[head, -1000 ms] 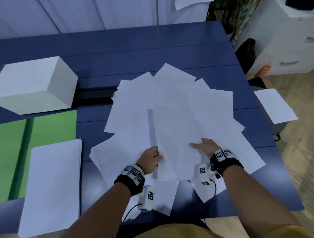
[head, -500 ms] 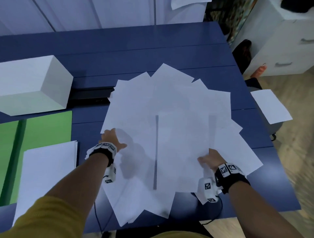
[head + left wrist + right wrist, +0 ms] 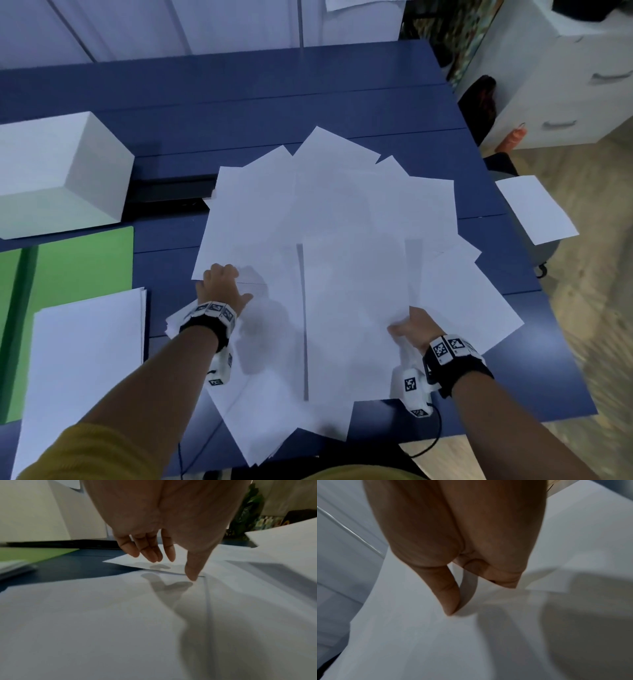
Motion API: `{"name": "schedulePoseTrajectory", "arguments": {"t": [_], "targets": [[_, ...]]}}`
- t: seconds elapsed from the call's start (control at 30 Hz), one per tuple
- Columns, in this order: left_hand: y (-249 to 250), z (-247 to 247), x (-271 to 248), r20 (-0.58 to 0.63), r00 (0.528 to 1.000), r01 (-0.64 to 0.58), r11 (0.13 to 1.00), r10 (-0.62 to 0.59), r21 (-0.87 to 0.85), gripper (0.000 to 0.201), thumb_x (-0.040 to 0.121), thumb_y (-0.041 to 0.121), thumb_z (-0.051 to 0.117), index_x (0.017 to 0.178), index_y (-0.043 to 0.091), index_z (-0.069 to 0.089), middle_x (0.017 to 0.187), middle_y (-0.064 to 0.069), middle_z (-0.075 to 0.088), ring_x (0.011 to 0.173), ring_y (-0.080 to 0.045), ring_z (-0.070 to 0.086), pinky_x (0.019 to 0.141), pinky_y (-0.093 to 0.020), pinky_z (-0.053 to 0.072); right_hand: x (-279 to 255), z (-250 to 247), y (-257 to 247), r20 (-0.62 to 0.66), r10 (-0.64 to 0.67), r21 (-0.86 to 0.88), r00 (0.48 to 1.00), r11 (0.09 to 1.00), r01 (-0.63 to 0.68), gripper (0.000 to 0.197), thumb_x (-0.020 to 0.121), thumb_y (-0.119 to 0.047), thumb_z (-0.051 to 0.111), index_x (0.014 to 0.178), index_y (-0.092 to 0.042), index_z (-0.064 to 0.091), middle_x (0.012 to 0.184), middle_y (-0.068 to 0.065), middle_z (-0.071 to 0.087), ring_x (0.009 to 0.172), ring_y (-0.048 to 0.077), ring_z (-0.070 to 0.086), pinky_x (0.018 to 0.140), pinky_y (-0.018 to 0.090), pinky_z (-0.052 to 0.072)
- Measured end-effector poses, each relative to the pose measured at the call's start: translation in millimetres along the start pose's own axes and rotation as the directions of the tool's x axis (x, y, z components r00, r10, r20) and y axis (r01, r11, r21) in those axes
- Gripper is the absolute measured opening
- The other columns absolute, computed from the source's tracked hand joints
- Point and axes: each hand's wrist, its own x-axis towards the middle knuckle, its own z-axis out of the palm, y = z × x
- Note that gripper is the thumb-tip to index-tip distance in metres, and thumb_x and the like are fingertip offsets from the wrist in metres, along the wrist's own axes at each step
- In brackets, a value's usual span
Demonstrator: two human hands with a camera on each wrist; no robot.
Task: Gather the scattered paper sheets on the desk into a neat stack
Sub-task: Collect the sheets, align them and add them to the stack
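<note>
Several white paper sheets [image 3: 329,219] lie fanned and overlapping on the blue desk [image 3: 239,102]. My left hand [image 3: 219,274] is at the pile's left edge, fingers [image 3: 154,553] straight and relaxed just above the paper, thumb tip close to a sheet [image 3: 102,615]. My right hand [image 3: 400,329] is at the pile's near right side. It pinches a large top sheet [image 3: 352,308] by its right edge, thumb [image 3: 448,599] on top and fingers curled under the paper [image 3: 436,642]. That sheet is slightly lifted and casts a shadow line on its left.
A neat white stack [image 3: 85,377] lies at the near left beside green folders [image 3: 82,274]. A white box [image 3: 58,174] and a black object [image 3: 171,192] sit behind. One sheet [image 3: 534,209] rests off the desk to the right, near white drawers [image 3: 565,85].
My left hand moved from the pile's near middle out to its left edge. My right hand shifted slightly right and nearer, still holding the top sheet, which spread out wider.
</note>
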Motion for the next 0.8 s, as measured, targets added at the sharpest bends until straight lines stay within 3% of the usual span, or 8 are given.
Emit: {"name": "schedulePoseTrajectory", "arguments": {"t": [0.1, 0.2, 0.3, 0.37, 0.53, 0.7, 0.8], "targets": [[28.7, 13.1, -10.6, 0.077, 0.997, 0.048, 0.967, -0.029, -0.251, 0.045, 0.084, 0.037, 0.069, 0.120, 0.014, 0.055, 0.123, -0.007, 0.053, 0.112, -0.027, 0.055, 0.097, -0.041, 0.045, -0.1, 2.2, -4.1, 0.008, 0.006, -0.004, 1.000, 1.000, -0.006, 0.022, 0.068, -0.008, 0.070, 0.089, -0.004, 0.065, 0.084, 0.015, 0.069, 0.081, 0.030, 0.065, 0.071, 0.039, 0.052], [54.0, 28.6, -20.4, 0.192, 0.980, 0.128, 0.922, -0.060, -0.365, 0.049, 0.087, 0.037, 0.067, 0.125, 0.011, 0.052, 0.126, -0.009, 0.054, 0.114, -0.027, 0.055, 0.098, -0.038, 0.047, 0.1, 1.8, -4.6, 0.003, 0.023, -0.003, 1.000, 1.000, -0.023, 0.025, 0.071, -0.007, 0.072, 0.094, -0.003, 0.066, 0.092, 0.019, 0.071, 0.087, 0.034, 0.067, 0.070, 0.035, 0.050], [70.1, 38.1, -28.2, 0.218, 0.970, 0.183, 0.906, -0.104, -0.382, 0.056, 0.083, 0.037, 0.071, 0.128, 0.013, 0.048, 0.128, -0.008, 0.053, 0.116, -0.027, 0.055, 0.097, -0.042, 0.048, 4.0, 1.9, 0.0, 0.009, 0.019, -0.021, 1.000, 1.000, -0.019, 0.042, 0.057, -0.020, 0.073, 0.094, -0.004, 0.067, 0.092, 0.019, 0.072, 0.086, 0.032, 0.068, 0.077, 0.038, 0.055], [77.1, 40.4, -30.4, 0.238, 0.961, 0.221, 0.903, -0.138, -0.368, 0.063, 0.080, 0.038, 0.074, 0.129, 0.013, 0.045, 0.128, -0.008, 0.051, 0.118, -0.028, 0.054, 0.097, -0.043, 0.048, 7.6, 1.2, 3.4, 0.015, 0.016, -0.044, 1.000, 0.999, -0.015, 0.049, 0.052, -0.026, 0.072, 0.096, -0.006, 0.067, 0.093, 0.013, 0.073, 0.090, 0.031, 0.069, 0.087, 0.047, 0.056], [86.7, 37.4, -33.9, 0.200, 0.933, 0.337, 0.922, -0.299, -0.192, 0.081, 0.073, 0.049, 0.077, 0.132, 0.008, 0.039, 0.132, -0.010, 0.040, 0.123, -0.028, 0.044, 0.095, -0.044, 0.045, -0.7, 2.5, -3.5, 0.002, -0.003, -0.063, 1.000, 0.998, 0.003, 0.033, 0.064, -0.014, 0.074, 0.095, -0.005, 0.067, 0.093, 0.012, 0.073, 0.090, 0.031, 0.069, 0.089, 0.050, 0.055], [84.0, 41.2, -27.9, 0.312, 0.896, 0.422, 0.822, -0.315, -0.383, 0.078, 0.073, 0.033, 0.082, 0.129, 0.005, 0.036, 0.130, -0.014, 0.049, 0.114, -0.034, 0.057, 0.090, -0.045, 0.053, -4.0, 1.9, -4.8, 0.000, 0.006, -0.061, 1.000, 0.998, -0.006, 0.027, 0.072, -0.007, 0.073, 0.097, -0.006, 0.066, 0.095, 0.013, 0.072, 0.092, 0.031, 0.068, 0.090, 0.048, 0.055], [85.1, 38.8, -30.1, 0.323, 0.893, 0.419, 0.839, -0.313, -0.347, 0.073, 0.076, 0.038, 0.078, 0.129, 0.005, 0.039, 0.130, -0.013, 0.052, 0.119, -0.032, 0.055, 0.096, -0.045, 0.049, -4.1, 2.4, -4.3, 0.006, -0.003, -0.060, 1.000, 0.998, 0.004, 0.027, 0.072, -0.006, 0.073, 0.099, -0.006, 0.066, 0.096, 0.012, 0.072, 0.094, 0.030, 0.068, 0.090, 0.046, 0.055]]}}
